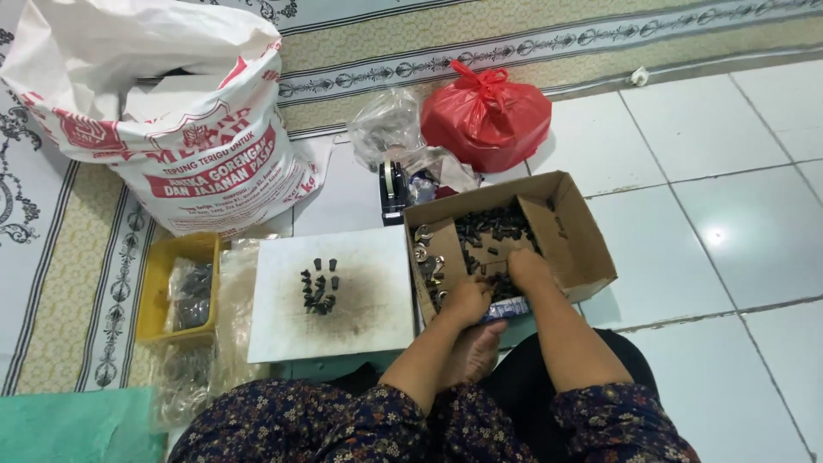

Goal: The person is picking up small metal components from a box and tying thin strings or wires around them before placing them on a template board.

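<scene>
While the person is sitting on the tiled floor (737, 214), both hands are reaching into the cardboard box (583, 249) of small black parts (493, 225). The left hand (465, 302) is curling its fingers down among the parts near the box's front edge, and the right hand (527, 267) is resting just beside it, fingers bent; whether either is gripping a part cannot be told. More black parts are lying clustered on the white board (360, 334) left of the box.

free: white board (360, 317) edges | blocked: cardboard box (591, 249) walls; tape dispenser (393, 190) behind
</scene>
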